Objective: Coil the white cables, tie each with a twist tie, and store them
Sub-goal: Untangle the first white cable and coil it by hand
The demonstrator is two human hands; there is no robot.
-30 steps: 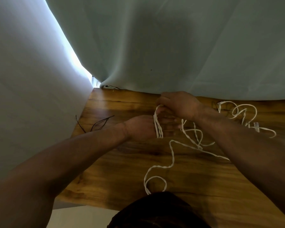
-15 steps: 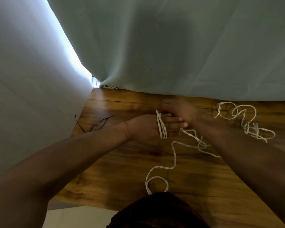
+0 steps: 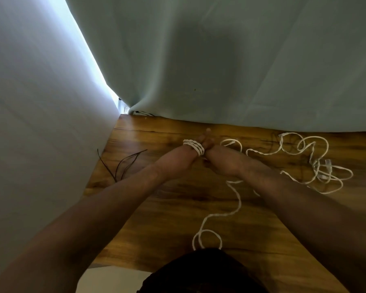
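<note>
I can read no text, label, brand or number here. The connector point(image 3: 328, 163) on the white cable point(image 3: 239, 199) is too small to show me any marking, and the wooden table point(image 3: 167, 218) shows no writing.

The curtain point(image 3: 241, 60) walls off the table's point(image 3: 178, 208) far edge; loose cable point(image 3: 318, 169) clutters the right.

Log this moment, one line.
step: coiling | left hand: wrapped in white cable | right hand: holds white cable | twist ties: on table
</note>
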